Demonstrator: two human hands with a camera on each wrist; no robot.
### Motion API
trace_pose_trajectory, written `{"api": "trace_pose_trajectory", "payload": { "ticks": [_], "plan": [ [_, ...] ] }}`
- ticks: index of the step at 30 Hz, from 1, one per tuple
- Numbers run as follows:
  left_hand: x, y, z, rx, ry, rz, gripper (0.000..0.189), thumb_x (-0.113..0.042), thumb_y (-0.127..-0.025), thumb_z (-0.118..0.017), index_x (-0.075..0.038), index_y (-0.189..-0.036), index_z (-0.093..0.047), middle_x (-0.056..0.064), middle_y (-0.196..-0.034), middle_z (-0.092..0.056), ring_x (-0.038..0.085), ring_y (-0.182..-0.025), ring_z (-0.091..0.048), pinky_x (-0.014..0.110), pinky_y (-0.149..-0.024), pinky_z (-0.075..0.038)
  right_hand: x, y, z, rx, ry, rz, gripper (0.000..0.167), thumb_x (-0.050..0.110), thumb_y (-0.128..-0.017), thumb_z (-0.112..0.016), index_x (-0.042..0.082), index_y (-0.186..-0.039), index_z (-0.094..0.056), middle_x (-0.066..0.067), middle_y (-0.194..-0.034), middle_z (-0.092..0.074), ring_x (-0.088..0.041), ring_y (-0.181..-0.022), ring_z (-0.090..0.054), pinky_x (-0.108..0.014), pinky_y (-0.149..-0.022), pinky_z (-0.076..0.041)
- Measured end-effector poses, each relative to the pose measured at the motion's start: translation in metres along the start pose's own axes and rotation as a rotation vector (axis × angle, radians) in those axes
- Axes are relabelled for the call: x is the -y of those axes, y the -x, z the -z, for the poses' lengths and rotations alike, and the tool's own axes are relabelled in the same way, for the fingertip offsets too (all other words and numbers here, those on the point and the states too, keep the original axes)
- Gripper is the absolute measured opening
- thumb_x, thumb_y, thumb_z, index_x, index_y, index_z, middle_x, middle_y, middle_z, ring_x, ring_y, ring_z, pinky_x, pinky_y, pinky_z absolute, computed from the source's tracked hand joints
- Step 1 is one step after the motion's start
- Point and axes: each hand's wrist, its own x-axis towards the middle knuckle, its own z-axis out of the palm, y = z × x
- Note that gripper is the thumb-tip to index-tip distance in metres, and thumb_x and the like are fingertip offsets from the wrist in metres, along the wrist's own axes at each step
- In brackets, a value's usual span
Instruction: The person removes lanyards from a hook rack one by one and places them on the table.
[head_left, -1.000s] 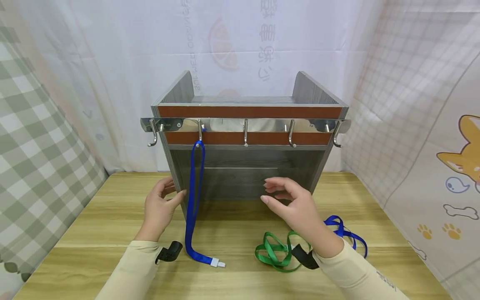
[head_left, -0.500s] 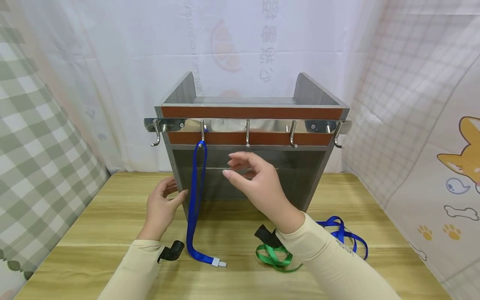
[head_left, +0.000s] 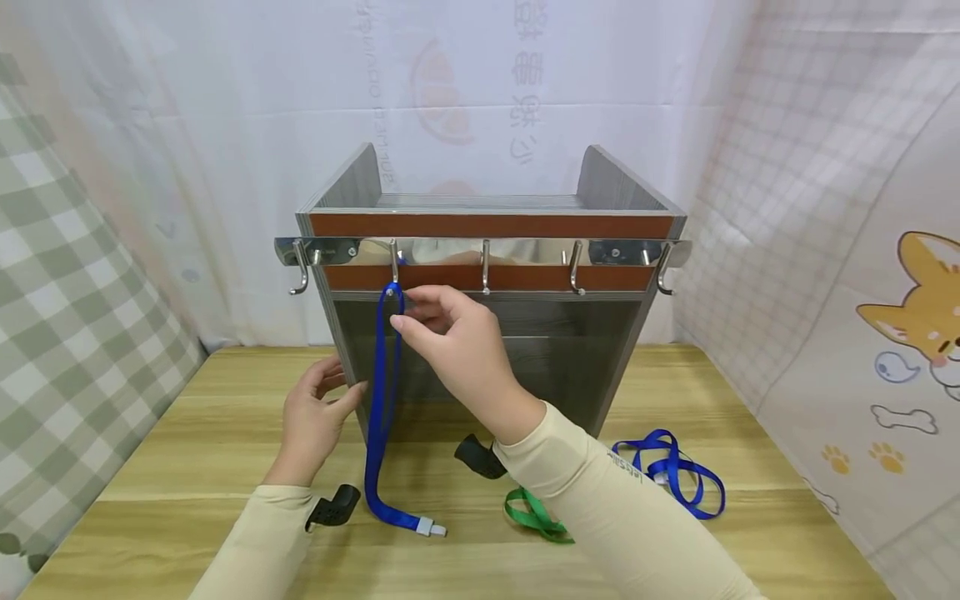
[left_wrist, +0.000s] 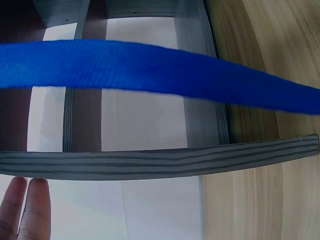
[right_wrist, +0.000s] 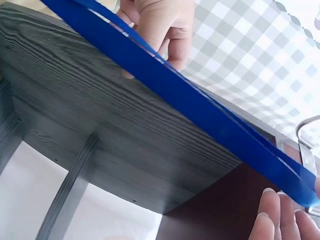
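L hand [head_left: 311, 421] loosely grips the side panel [head_left: 352, 333] of the grey unit [head_left: 487, 226]; R hand [head_left: 465, 350] has thumb & fingertips apart right by the blue lanyard [head_left: 379, 367], no grip visible, contact unclear. Lanyard hangs from the 2nd hook [head_left: 394, 262] from L, clip [head_left: 430, 527] down on the counter [head_left: 225, 467]. Best approach, imo: pinch both strands just below the hook, no twist, w/ L hand bracing. Container-wise: top tray [head_left: 615, 179], floor hidden, can't tell contents.
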Motion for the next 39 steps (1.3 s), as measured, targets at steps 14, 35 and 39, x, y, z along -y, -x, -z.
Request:
{"api": "trace_pose_trajectory", "payload": {
  "ticks": [14, 35, 39],
  "plan": [
    [-0.004, 0.002, 0.002, 0.02, -0.007, -0.009, 0.045, -0.012, -0.09, -0.069, -0.006, -0.132, -0.054, 0.014, -0.128, -0.058, 0.026, -0.116, -0.056, 0.01, -0.078, -0.043, 0.016, -0.002, -0.006, -0.117, 0.037, 0.076, 0.008, 0.008, -0.089, -0.067, 0.004, -0.094, -0.072, -0.004, -0.083, -0.071, -0.009, -0.068, -0.061, -0.023, -0.063, -0.051],
    [-0.002, 0.001, 0.001, 0.035, -0.003, 0.001, 0.045, -0.009, -0.09, -0.068, -0.006, -0.133, -0.053, 0.013, -0.128, -0.057, 0.025, -0.115, -0.056, 0.008, -0.076, -0.043, 0.07, -0.014, 0.046, -0.172, 0.037, 0.23, 0.01, 0.003, -0.09, -0.063, 0.0, -0.096, -0.071, -0.007, -0.077, -0.068, -0.015, -0.063, -0.058, -0.025, -0.055, -0.044],
    [-0.004, 0.001, 0.002, 0.038, -0.002, 0.002, 0.045, -0.011, -0.091, -0.067, -0.005, -0.133, -0.052, 0.014, -0.128, -0.056, 0.026, -0.116, -0.055, 0.008, -0.077, -0.042, 0.078, -0.023, 0.056, -0.194, 0.021, 0.218, 0.011, 0.003, -0.09, -0.063, -0.001, -0.096, -0.072, -0.009, -0.08, -0.07, -0.02, -0.065, -0.06, -0.024, -0.053, -0.042]
  ]
}}
